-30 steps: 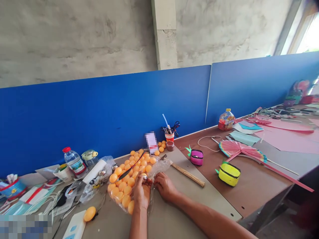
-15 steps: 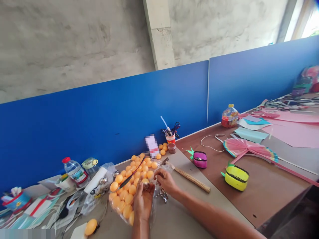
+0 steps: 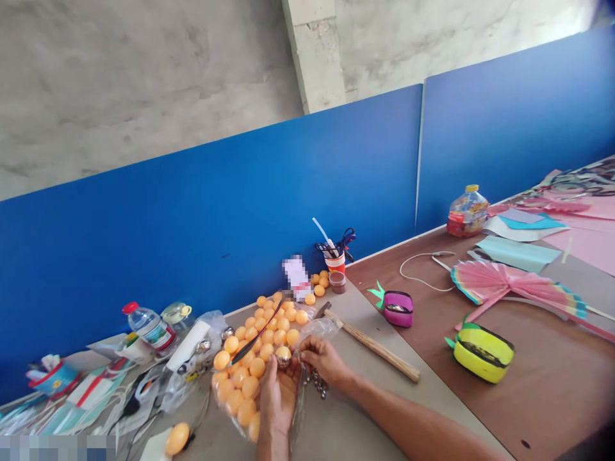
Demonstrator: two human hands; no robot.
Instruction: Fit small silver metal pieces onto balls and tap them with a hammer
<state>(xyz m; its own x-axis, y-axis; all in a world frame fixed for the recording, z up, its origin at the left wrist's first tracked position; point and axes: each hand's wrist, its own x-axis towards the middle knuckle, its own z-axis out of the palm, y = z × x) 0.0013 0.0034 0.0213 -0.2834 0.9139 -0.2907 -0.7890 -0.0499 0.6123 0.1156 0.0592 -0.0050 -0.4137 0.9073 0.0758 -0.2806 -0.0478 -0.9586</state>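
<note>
A shiny silver ball (image 3: 283, 356), perhaps a bell, rests in my left hand (image 3: 280, 394), between its thumb and curled fingers. My right hand (image 3: 323, 360) is close on its right, thumb and fingertips pinched together; what they hold, if anything, is too small to make out. Just below the right hand is a cluster of small silver beads or bells (image 3: 317, 384), partly hidden by it. Behind and left of my hands lies a clear bag of orange balls (image 3: 250, 387), with a dark thin strip (image 3: 254, 339) across it.
A hammer with a wooden handle (image 3: 379, 352) lies right of my hands. Farther right are a purple pouch (image 3: 398, 308), a yellow pouch (image 3: 483, 353) and a pink paper fan (image 3: 504, 282). A water bottle (image 3: 151, 330) and clutter stand left, before a blue partition (image 3: 216, 211).
The view has shifted a little, so things at the right sit farther right. The silver ball shows more plainly in my left hand. The right hand stays close beside it, still pinched.
</note>
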